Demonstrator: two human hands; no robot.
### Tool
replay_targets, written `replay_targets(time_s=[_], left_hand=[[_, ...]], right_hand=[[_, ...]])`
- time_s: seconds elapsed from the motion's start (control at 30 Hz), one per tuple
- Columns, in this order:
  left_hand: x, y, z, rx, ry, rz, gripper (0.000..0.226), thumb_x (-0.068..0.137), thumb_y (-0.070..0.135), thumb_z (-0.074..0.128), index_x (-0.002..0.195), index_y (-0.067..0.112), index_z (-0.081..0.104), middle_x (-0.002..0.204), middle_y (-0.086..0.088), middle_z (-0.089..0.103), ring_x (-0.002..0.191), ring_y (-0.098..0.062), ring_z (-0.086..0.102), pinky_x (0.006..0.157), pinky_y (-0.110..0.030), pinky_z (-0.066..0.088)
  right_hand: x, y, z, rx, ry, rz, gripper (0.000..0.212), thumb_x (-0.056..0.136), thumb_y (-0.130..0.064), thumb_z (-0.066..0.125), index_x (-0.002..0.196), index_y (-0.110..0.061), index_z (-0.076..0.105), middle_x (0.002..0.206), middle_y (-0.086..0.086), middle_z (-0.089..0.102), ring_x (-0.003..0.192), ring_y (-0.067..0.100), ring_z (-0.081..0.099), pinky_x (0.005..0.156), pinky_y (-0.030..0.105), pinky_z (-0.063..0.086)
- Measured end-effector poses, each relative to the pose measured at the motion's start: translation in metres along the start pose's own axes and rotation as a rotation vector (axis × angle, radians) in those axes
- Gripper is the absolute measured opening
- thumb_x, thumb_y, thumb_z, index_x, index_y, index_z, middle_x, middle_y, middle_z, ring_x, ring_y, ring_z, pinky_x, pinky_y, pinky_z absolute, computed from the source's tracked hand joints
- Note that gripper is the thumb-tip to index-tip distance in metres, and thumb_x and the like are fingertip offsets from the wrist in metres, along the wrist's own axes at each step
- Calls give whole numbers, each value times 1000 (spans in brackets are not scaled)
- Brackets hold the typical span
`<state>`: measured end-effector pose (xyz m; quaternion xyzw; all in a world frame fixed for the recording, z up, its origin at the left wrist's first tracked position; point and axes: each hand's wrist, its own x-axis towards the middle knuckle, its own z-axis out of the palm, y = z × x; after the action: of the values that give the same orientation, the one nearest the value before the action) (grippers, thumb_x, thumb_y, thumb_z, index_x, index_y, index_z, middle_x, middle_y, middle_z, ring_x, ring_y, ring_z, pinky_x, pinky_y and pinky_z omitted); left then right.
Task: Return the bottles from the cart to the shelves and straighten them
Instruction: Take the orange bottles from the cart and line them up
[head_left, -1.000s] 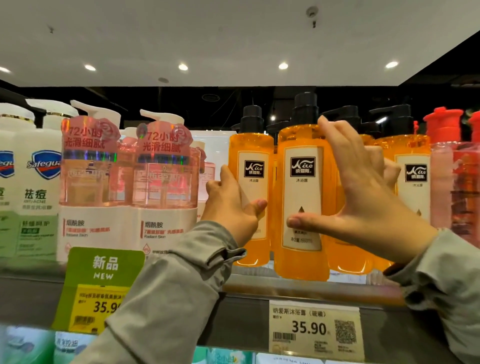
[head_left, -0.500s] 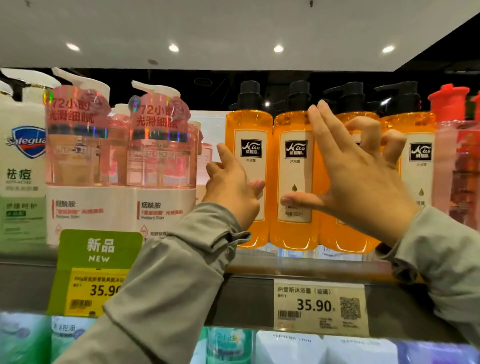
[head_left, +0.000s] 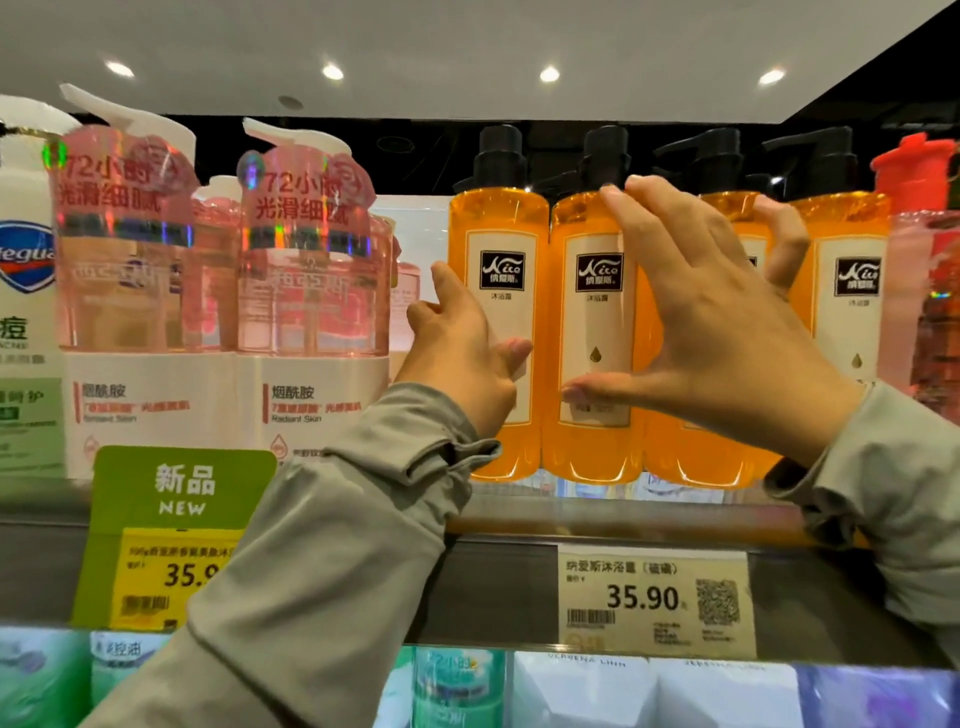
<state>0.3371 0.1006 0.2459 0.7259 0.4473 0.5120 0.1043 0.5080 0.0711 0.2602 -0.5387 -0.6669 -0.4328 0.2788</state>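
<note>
Several orange body-wash bottles with black pump tops stand in a row on the top shelf (head_left: 519, 587). My left hand (head_left: 462, 358) cups the left side of the leftmost orange bottle (head_left: 498, 218), thumb on its label. My right hand (head_left: 717, 332) spreads over the neighbours: its thumb lies across the second bottle (head_left: 592, 332), and its fingers curl around the third bottle (head_left: 696, 462), which it mostly hides. A fourth orange bottle (head_left: 852, 249) stands untouched to the right. The bottles stand upright, close together, labels facing me.
Pink pump bottles (head_left: 311, 291) and a white Safeguard bottle (head_left: 26, 312) stand to the left. A red-capped bottle (head_left: 924, 291) is at the far right. A green NEW sign (head_left: 176, 493) and a 35.90 price tag (head_left: 654, 597) hang on the shelf edge. Packages (head_left: 582, 691) fill the shelf below.
The second orange bottle, forward of the row a second ago, now stands in line with the others. Both hands stay on the bottles, and my view has dropped slightly.
</note>
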Motion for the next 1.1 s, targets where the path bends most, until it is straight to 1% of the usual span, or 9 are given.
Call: replay_targets(time_s=[0.13,0.3,0.37,0.43,0.53,0.63,0.83,1.0,1.1], left_hand=[[-1,-2,-1,-10,-13,16,71,92,20,56,147,12,11,141,-14,31,122,-26,45,96,-31,43],[0,-3,-1,3,-1,25,71,93,22,55,148,14,9,141,-13,31,121,-25,44,96,-30,42],[0,-3,0,1,-1,25,72,93,22,55,148,14,8,141,-12,31,122,-25,44,96,-31,42],[2,-4,-1,3,-8,30,72,93,22,55,148,14,9,142,-12,32,124,-26,43,99,-34,42],[5,-8,-2,-5,-31,32,72,91,23,57,147,13,12,142,-13,35,122,-30,46,101,-46,44],[6,-10,-2,0,-36,30,72,92,23,57,147,13,12,142,-13,35,124,-31,45,101,-50,44],[3,-4,-1,75,-35,13,74,93,26,54,148,9,8,143,-14,36,128,-30,41,107,-44,38],[-8,10,0,304,-20,6,84,96,33,47,148,4,-11,147,-19,32,132,-30,35,103,-33,32],[-12,15,-2,424,-13,6,87,93,36,50,148,-1,-7,146,-23,32,132,-33,36,104,-35,32]], right_hand=[[-4,7,-1,45,-7,3,118,56,-89,32,151,-25,5,160,1,12,145,14,8,110,43,-18],[-9,8,3,67,-13,-4,116,57,-87,29,151,-26,-2,161,-2,-1,145,9,-9,111,51,-19],[-9,7,3,106,-26,-1,122,53,-91,33,151,-29,-6,160,-5,-6,144,7,-13,110,48,-22],[-11,6,1,139,-35,13,119,58,-91,38,150,-31,-8,159,-7,-11,143,6,-16,109,46,-24],[-12,3,1,178,-50,23,112,61,-80,39,149,-33,-13,157,-11,-19,141,4,-20,110,48,-23],[-12,2,2,207,-59,21,113,65,-74,51,148,-35,-16,156,-13,-22,140,2,-23,111,48,-23],[-12,3,0,226,-77,25,115,69,-67,60,148,-33,-17,155,-11,-25,139,4,-25,110,46,-24],[-14,2,-6,282,-117,32,113,74,-62,63,149,-30,-16,156,-9,-25,142,6,-22,109,46,-26],[-19,6,-13,382,-159,12,107,77,-62,61,150,-31,-10,157,-10,-22,144,6,-16,109,44,-28]])
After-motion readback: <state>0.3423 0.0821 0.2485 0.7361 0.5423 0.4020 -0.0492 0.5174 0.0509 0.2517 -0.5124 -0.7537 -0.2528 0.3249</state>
